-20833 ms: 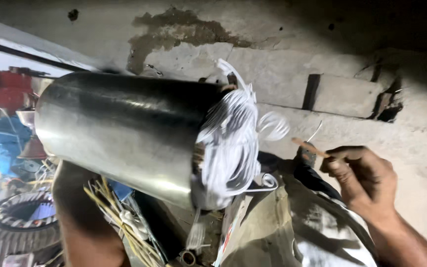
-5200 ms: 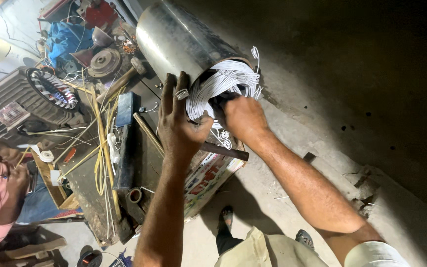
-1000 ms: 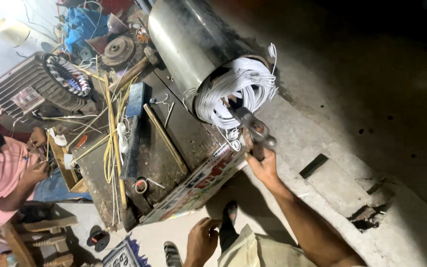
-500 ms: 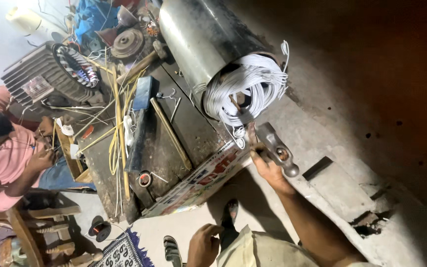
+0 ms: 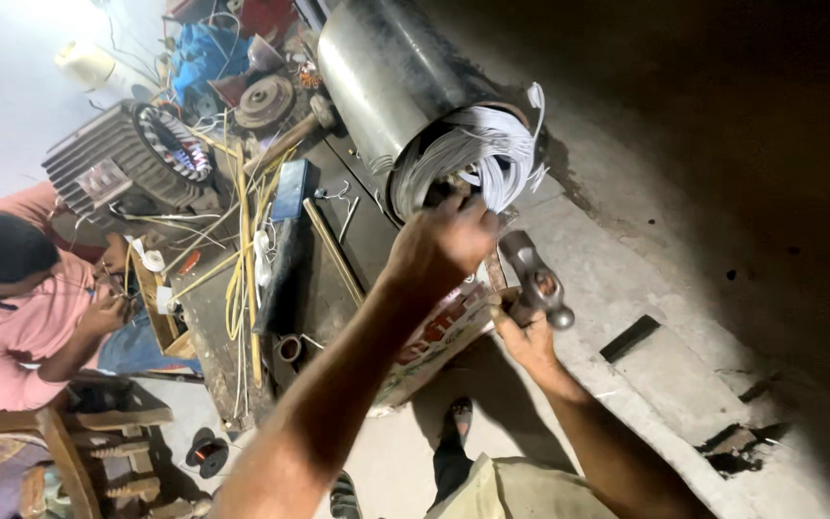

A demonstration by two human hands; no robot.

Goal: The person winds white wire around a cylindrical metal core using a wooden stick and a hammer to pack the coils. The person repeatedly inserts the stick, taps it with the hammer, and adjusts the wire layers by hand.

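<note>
The left hand (image 5: 439, 245) is clenched in a fist, its arm stretched far forward. The right hand (image 5: 523, 336), nearer, is closed, wrist bent.

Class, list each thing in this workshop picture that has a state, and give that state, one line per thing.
Left hand: closed, pressed at the white windings.
Right hand: gripping a hammer, head raised.
Steel cylinder: lying on its side, end open.
Finned motor housing: open, coils showing.

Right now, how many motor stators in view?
2: steel stator with white windings at the left hand; finned stator upper left. Clutter may hide more.
</note>
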